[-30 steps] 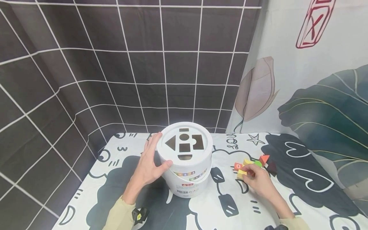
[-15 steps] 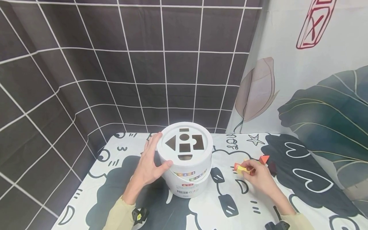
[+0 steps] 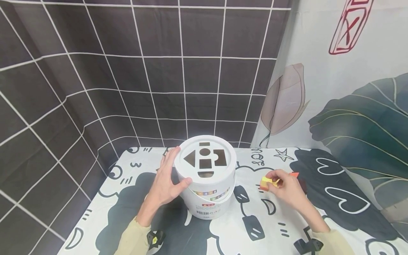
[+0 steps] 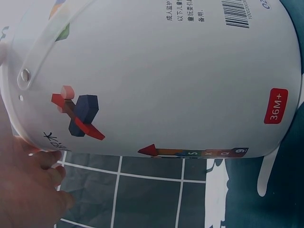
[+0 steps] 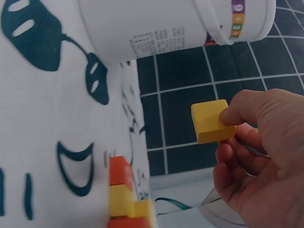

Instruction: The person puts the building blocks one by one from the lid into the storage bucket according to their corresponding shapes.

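A white lidded bucket [image 3: 207,198] stands upright, its lid [image 3: 188,173] cut with several shaped holes. My left hand [image 3: 164,180] rests against the bucket's left side, thumb near the front rim and fingers extended along the edge. To the right, my right hand [image 3: 287,187] pinches a yellow block [image 5: 209,118] between thumb and fingers; the right wrist view shows it lifted off the cloth. Below it lie an orange-red block [image 5: 119,170], another yellow block [image 5: 121,199] and more pieces. A red-orange piece [image 3: 294,175] shows behind my right hand, which partly hides the pile.
A patterned black-and-white cloth [image 3: 229,241] covers the table. Dark gridded fabric [image 3: 156,78] hangs behind, beside a pale leaf-print curtain [image 3: 293,95] on the right. The bucket's white handle [image 4: 52,42] hangs down along its side.
My right hand has picked the yellow block up from the pile and raised it slightly, now covering more of the other pieces. My left hand and the bucket have stayed put.
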### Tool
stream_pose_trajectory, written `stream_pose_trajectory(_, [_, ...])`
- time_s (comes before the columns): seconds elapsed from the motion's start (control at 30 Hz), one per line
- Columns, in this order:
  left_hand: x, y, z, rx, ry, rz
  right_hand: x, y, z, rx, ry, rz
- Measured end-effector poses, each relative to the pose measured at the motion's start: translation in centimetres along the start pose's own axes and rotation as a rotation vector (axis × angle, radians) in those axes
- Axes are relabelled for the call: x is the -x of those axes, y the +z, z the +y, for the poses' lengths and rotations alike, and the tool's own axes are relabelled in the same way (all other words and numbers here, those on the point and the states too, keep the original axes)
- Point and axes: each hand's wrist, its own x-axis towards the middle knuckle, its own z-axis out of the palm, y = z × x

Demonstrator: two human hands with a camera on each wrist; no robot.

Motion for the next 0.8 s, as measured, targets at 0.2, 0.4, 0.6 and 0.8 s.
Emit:
stream_pose_trajectory(0.2, [0.0, 0.0, 0.0, 0.002, 0.001, 0.002, -1.6, -1.1, -1.2, -0.005, 0.044, -0.048])
stream_pose_trajectory(0.4, [0.1, 0.1, 0.0, 0.003, -0.002, -0.002, -3.8, -1.9, -2.0, -0.027, 0.020, -0.063])
stream_pose_trajectory(0.6, [0.0, 0.1, 0.0, 0.002, -0.005, -0.001, -6.2, -2.3, -3.2, -0.086, -0.007, -0.091])
stream_pose_trajectory(0.8, [0.0, 0.0, 0.1, 0.003, -0.012, -0.004, -8.2, -2.3, -4.9, -0.088, -0.019, -0.130])
